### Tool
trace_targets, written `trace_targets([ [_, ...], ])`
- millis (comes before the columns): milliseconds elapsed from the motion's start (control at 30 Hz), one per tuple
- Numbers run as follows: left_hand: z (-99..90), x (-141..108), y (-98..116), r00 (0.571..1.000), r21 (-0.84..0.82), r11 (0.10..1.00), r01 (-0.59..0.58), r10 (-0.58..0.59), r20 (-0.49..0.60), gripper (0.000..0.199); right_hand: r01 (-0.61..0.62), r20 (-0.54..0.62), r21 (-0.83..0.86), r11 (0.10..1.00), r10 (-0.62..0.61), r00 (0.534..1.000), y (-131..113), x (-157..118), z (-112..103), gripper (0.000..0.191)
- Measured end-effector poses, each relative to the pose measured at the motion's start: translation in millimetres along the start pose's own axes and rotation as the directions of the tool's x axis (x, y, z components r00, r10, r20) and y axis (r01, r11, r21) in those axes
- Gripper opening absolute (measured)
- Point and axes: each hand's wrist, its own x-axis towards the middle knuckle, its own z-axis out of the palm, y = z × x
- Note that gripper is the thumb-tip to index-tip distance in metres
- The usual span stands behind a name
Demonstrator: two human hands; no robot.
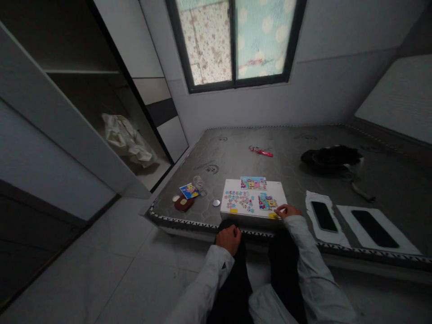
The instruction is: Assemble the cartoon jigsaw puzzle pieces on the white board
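Observation:
Loose jigsaw pieces in pink, blue and green lie scattered on a white box at the bed's near edge. On the box's right side is a partly joined cartoon puzzle. The fingers of my right hand are pinched together at its lower right corner; whatever is between them is too small to make out. A printed picture card lies at the box's far edge. My left hand rests on my knee in front of the box, its fingers curled into a loose fist.
Two phones lie on white sheets at the right. Left of the box are a blue card, a brown object and a small round silver item. Farther back lie a red packet and a dark bag-like item.

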Motion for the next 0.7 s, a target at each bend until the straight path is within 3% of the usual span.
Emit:
trace_targets([
  [67,-0.8,-0.6,0.9,1.000,-0.007,1.000,-0.009,0.009,-0.003,0.033,0.003,0.022,0.004,1.000,-0.003,1.000,3.0,-13.5,0.4,0.014],
  [167,-2.3,-2.7,4.1,0.999,-0.017,0.999,-0.032,0.032,-0.001,0.033,0.052,-0.052,0.015,0.999,-0.051,0.997,5.5,-37.7,2.6,0.018],
  [433,-6.3,-13.3,14.7,0.998,-0.021,0.998,-0.058,0.058,0.003,0.035,0.196,-0.214,0.072,0.978,-0.177,0.961,16.3,-98.7,-5.9,0.051],
  [700,-12.9,-21.7,19.7,0.998,-0.027,0.998,-0.057,0.057,0.006,0.036,0.176,-0.302,0.048,0.983,-0.154,0.941,26.8,-110.9,-32.5,0.040],
])
